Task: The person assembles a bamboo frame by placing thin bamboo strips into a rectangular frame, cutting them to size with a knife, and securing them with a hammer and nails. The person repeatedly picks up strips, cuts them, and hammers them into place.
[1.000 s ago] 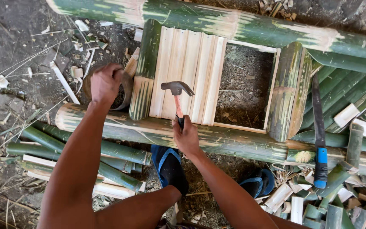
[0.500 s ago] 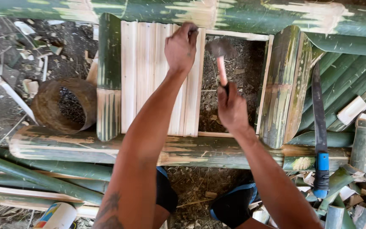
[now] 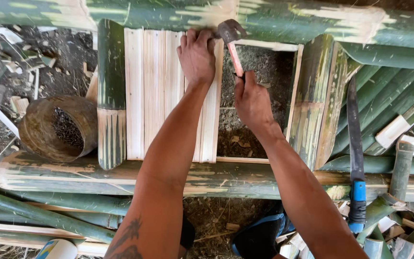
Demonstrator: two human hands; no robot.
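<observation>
We grip the hammer [image 3: 230, 45] w/ our right hand [image 3: 252, 100], fingers wrapped tight round the lower part of its reddish handle; the metal head sits up top, right at the far green bamboo pole [image 3: 283, 19] & just beside our left hand [image 3: 197, 55]. Left hand is pressed down, fingers curled, on the upper end of the pale bamboo slats [image 3: 168, 91]. Can't tell if it pinches anything small under the fingertips, they hide it.

The slats lie side by side, lengthwise away from us, covering the left part of a rectangular bamboo frame; the right part is open, w/ soil showing through. Frame sides: a short green upright piece [image 3: 111, 86] at left, touching the first slat, & a thicker split one [image 3: 315, 105] at right. A near horizontal pole [image 3: 73, 172] runs under both our forearms.

Left of the frame, a rusty round tin [image 3: 56, 129] lies tilted on the ground, small dark bits inside, prob. nails but too small to tell. To the right, a long knife w/ blue handle [image 3: 355, 158] rests on green bamboo offcuts, blade pointing away from us. Blue sandals [image 3: 259, 235] show below, between our arms.
</observation>
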